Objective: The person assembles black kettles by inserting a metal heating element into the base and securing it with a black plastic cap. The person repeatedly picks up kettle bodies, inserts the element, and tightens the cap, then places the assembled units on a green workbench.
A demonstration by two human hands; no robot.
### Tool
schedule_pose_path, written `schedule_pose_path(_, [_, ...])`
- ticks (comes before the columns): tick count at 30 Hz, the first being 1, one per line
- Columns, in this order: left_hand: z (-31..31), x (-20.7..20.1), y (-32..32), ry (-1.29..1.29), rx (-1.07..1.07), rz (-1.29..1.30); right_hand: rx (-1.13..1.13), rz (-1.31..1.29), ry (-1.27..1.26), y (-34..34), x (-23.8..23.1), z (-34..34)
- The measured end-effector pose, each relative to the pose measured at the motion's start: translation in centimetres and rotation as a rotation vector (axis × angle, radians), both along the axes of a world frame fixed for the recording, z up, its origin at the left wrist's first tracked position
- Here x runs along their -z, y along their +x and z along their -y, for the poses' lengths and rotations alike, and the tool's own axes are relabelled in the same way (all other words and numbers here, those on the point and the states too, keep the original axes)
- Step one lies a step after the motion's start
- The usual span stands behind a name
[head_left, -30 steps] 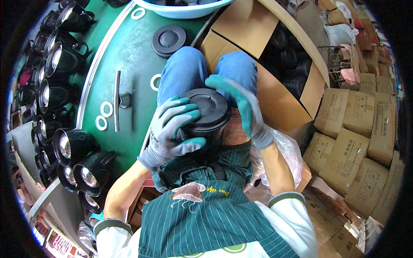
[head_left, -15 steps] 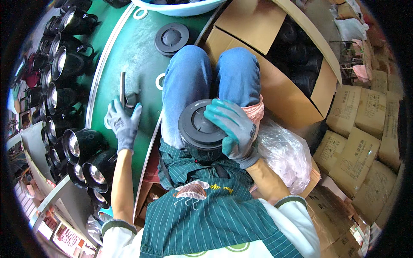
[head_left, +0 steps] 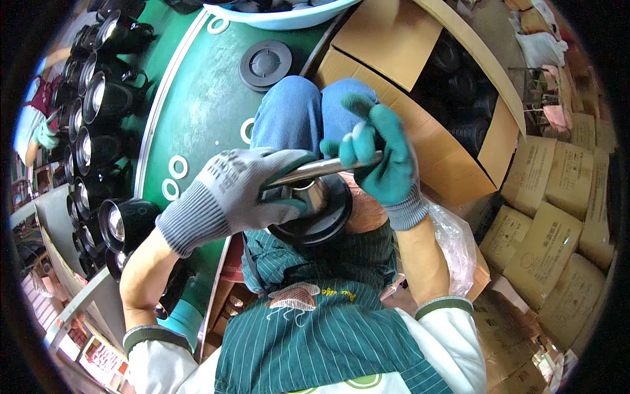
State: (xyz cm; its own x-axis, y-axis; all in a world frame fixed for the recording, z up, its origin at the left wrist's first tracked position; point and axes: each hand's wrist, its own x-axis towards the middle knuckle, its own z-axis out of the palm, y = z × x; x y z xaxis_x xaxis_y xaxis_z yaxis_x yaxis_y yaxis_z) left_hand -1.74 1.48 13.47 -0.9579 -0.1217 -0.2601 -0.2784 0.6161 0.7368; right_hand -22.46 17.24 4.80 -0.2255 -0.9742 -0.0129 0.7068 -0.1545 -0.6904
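Across my lap lies a round black lid (head_left: 341,217) with a broad rim, partly hidden by my hands. On top of it stands a metal T-handle socket tool (head_left: 321,170), its cup-shaped socket against the lid's middle and its bar running sideways. My left hand (head_left: 246,187), in a grey glove with green fingers, is closed round the left part of the bar and the socket. At the bar's right end, my right hand (head_left: 387,157) has its gloved fingers curled against it, palm showing, with slight blur. What lies beneath the lid is mostly hidden.
On the green bench, a second black lid (head_left: 266,64) lies beyond my knees, near white rings (head_left: 178,167). Rows of black pots (head_left: 95,144) line the left. A blue basin (head_left: 282,16) stands at the back. To my right are an open carton (head_left: 420,125) and stacked boxes (head_left: 545,243).
My left hand has picked the metal tool off the bench and brought it over the lid on my lap. My right hand has left the lid's edge and moved to the bar.
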Motion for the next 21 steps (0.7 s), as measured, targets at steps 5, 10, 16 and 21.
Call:
schedule_pose_path(5, [-4.7,-4.1,-0.8,-0.218,-0.128,0.266,-0.098,0.354,-0.171,0.8,3.6,1.6])
schedule_pose_path(10, [-5.6,-3.5,-0.2,-0.243,-0.223,0.097,-0.002,0.246,-0.143,2.4,4.4,1.7])
schedule_pose_path(16, [-2.4,-0.4,1.7,0.289,-0.252,-0.086,-0.127,0.305,-0.225,0.7,1.9,-1.1])
schedule_pose_path(21, [-3.6,2.1,2.7,-0.060,-0.281,-0.184,-0.193,0.219,-0.181,0.4,1.6,-0.4])
